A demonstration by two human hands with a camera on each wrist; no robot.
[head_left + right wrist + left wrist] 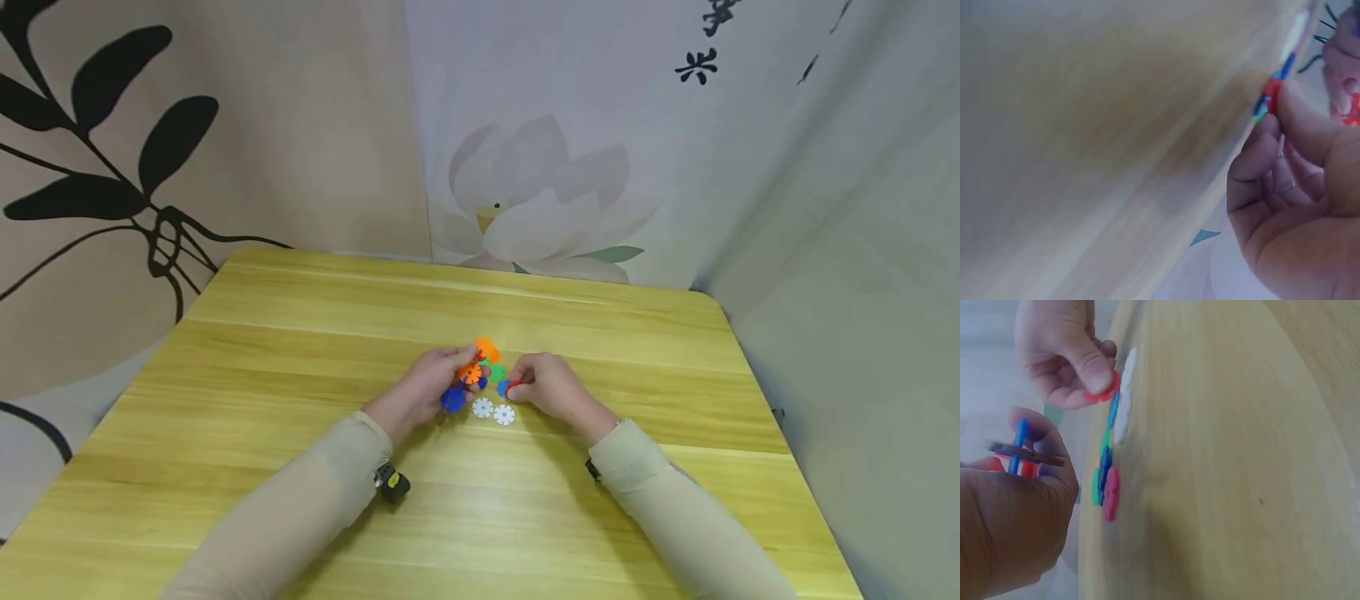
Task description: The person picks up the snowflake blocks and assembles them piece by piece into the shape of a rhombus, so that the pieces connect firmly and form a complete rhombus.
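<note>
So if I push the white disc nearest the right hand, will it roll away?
Probably not: the white disc lies flat on the table, so it would likely slide. It's thin and slotted, so probably light.

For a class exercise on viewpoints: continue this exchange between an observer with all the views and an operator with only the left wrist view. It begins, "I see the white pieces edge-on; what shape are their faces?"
Observer: In the head view, the white pieces are round, with slots around their rims.
Operator: Does orange show at the left hand? I can't make any out.
Observer: Yes, the head view shows orange pieces there.
Operator: Is anything worn near that wrist?
Observer: Yes, a dark device shows by the left sleeve.
</note>
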